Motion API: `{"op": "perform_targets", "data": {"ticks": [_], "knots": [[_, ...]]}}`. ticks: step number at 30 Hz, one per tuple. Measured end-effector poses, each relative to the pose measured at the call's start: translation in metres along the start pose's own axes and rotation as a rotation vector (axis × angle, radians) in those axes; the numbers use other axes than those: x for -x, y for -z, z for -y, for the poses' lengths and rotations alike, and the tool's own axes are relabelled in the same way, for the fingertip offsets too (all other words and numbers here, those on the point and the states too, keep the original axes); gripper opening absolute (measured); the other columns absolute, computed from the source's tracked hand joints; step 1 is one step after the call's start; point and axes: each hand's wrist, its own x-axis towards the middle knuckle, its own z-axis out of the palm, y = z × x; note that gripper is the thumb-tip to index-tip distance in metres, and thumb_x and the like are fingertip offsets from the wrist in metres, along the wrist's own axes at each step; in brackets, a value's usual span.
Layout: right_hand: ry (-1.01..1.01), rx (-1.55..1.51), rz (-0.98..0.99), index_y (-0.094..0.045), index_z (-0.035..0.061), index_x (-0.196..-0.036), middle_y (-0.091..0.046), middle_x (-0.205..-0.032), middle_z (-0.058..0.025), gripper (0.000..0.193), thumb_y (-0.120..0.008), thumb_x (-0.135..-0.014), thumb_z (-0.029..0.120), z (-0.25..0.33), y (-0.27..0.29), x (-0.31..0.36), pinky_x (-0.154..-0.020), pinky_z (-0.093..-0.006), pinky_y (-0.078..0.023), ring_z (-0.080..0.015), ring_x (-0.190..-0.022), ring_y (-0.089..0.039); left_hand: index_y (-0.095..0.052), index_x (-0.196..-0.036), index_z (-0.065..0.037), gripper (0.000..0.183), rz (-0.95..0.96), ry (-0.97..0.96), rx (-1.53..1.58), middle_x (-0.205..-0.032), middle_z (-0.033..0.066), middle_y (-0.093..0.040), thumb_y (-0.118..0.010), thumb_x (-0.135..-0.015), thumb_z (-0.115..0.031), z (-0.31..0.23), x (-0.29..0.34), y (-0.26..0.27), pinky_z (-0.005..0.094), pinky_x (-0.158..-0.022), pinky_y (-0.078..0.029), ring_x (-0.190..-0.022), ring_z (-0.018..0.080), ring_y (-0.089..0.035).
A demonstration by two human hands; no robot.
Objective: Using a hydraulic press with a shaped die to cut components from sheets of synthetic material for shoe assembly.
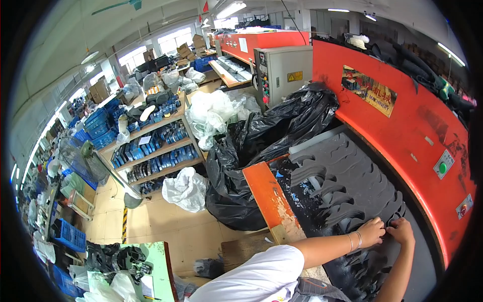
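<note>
Hands (386,230) on diagonally laid foam sheet (347,176)

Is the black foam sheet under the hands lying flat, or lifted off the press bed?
Flat. The black foam sheet lies spread across the bed; both hands pinch its near edge.

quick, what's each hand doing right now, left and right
Left hand: closed, fingers pinching the dark cut foam sheet on the red machine.
Right hand: closed, gripping the same sheet right beside the left.
</note>
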Motion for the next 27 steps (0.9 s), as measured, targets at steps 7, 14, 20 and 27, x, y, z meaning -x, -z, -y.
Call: {"op": "perform_targets", "data": {"ticks": [7,14,20,27], "knots": [[-0.168,-0.014,0.532,-0.073,0.0052,-0.084,-0.07,-0.07,-0.0102,0.016,-0.074,-0.071,0.016,0.041,0.038,-0.021,-0.056,-0.03,-0.056,-0.0171,-0.062,-0.069,-0.064,-0.082,-0.002,0.026,0.039,-0.311,-0.189,-0.095,0.0122,-0.055,-0.069,-0.078,-0.027,0.004,0.001,0.013,0.0383,-0.088,-0.042,-0.099,0.0286,-0.047],[-0.143,0.132,0.525,-0.071,0.0024,-0.077,-0.071,-0.075,-0.0112,0.014,-0.073,-0.067,0.013,-0.004,0.007,-0.044,-0.061,-0.0321,-0.054,-0.0162,-0.066,-0.068,-0.057,-0.089,0.0,0.026,-0.005,-0.146,0.192,-0.093,0.0185,-0.055,-0.068,-0.081,-0.022,-0.022,-0.035,0.046,0.0409,-0.084,-0.045,-0.094,0.0341,-0.051],[-0.144,-1.125,-0.214,-0.06,0.008,-0.069,-0.049,-0.062,0.0035,0.005,-0.059,-0.069,0.003,-0.032,-0.031,0.023,-0.051,-0.0258,-0.039,-0.0097,-0.056,-0.048,-0.056,-0.107,0.001,0.045,0.025,-0.098,-0.067,-0.104,0.0175,-0.061,-0.068,-0.078,-0.03,-0.012,0.037,-0.012,0.0443,-0.089,-0.046,-0.103,0.036,-0.058],[0.156,-0.321,-0.293,-0.052,-0.0007,-0.069,-0.048,-0.062,-0.0082,0.011,-0.058,-0.064,0.007,-0.059,0.064,0.051,-0.055,-0.0359,-0.04,-0.0197,-0.057,-0.047,-0.074,-0.092,-0.014,0.03,0.715,0.02,-0.31,-0.094,0.0121,-0.07,-0.062,-0.068,-0.027,-0.04,-0.055,0.037,0.0432,-0.083,-0.051,-0.094,0.0317,-0.066]]}}
